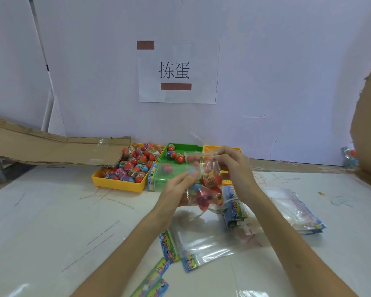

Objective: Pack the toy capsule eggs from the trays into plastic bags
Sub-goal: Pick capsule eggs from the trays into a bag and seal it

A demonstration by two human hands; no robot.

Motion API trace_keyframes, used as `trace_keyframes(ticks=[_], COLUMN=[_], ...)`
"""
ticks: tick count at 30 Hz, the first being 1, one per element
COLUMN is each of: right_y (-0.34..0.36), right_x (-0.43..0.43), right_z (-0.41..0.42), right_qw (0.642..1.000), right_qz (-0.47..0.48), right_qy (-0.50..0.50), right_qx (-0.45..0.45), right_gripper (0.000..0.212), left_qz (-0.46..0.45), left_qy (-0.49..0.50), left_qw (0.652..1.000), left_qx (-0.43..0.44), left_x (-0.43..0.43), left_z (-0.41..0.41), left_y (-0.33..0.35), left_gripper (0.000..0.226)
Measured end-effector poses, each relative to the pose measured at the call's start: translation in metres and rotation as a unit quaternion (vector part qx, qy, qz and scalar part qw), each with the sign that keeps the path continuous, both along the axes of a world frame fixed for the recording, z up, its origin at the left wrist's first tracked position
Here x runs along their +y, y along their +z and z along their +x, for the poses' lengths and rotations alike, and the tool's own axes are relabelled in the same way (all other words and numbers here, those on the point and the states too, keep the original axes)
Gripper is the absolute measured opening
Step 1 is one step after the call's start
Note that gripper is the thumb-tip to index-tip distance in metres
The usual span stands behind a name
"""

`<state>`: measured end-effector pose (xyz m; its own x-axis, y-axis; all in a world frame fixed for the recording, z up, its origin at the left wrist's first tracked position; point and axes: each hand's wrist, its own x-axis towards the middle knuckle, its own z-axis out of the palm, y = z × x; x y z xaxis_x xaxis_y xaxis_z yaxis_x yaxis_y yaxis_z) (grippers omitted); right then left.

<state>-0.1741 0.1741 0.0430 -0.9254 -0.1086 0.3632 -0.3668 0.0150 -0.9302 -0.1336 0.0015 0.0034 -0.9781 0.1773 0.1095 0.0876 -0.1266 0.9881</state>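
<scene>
Both hands are raised just in front of the green tray (185,147), with a clear plastic bag (193,159) held between them. The right hand (234,170) pinches the bag's top edge between thumb and fingertips. The left hand (177,189) lies against the bag's left side with its fingers nearly straight. Its thumb is hidden behind the plastic, so I cannot tell whether it grips. Inside the bag sit several capsule eggs (211,181), red with printed bands, gathered in its lower half. Behind the bag, the green tray holds only a few loose eggs (174,154) near its far edge. The yellow tray (118,185) touching the green tray's left side is heaped with red and blue eggs (137,166). On the green tray's right side a second yellow tray (210,148) shows only its far rim past the hands. Nearer the person than the green tray, empty bags (201,243) with colourful printed header strips lie flat on the white desk (51,211). A thicker stack of bags (296,211) lies to the right of those. On the wall above the green tray hangs a paper sign (177,71) with two characters. Flattened cardboard (51,148) leans along the wall to the left of the trays.
</scene>
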Motion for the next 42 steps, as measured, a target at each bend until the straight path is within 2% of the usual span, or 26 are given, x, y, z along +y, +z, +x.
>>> trace_keyframes(ticks=[5,8,10,13,16,22,30,42], right_y=[-0.002,-0.003,-0.004,-0.009,-0.011,-0.011,-0.012,-0.016], right_x=[-0.002,-0.001,-0.001,-0.004,-0.005,-0.006,-0.008,-0.009], right_z=[-0.001,-0.001,-0.001,-0.002,-0.002,-0.001,-0.001,-0.004], right_qw=[0.999,0.998,0.993,0.984,0.987,0.987,0.990,0.992], right_qz=[0.034,0.057,0.104,0.170,0.158,0.161,0.140,0.121], right_qy=[0.012,0.040,0.057,0.041,0.028,0.017,0.033,-0.016], right_qx=[-0.001,-0.006,-0.016,-0.009,-0.006,0.002,0.000,0.012], right_gripper=[0.026,0.022,0.023,0.013,0.020,0.022,0.014,0.015], left_qz=[0.007,0.011,0.016,0.021,0.026,0.043,0.072,0.087], left_qy=[0.067,0.105,0.121,0.141,0.154,0.148,0.180,0.177], left_qw=[0.998,0.994,0.992,0.990,0.987,0.988,0.981,0.980], left_qx=[0.000,-0.006,-0.010,-0.011,-0.021,-0.008,0.020,0.014], left_x=[-0.001,-0.003,-0.003,-0.002,-0.001,-0.001,-0.006,-0.006], left_z=[-0.003,-0.003,-0.002,-0.002,-0.003,0.000,-0.002,-0.006], left_y=[-0.002,-0.002,-0.001,0.000,0.001,0.005,0.004,0.001], left_gripper=[0.021,0.024,0.024,0.024,0.024,0.027,0.021,0.016])
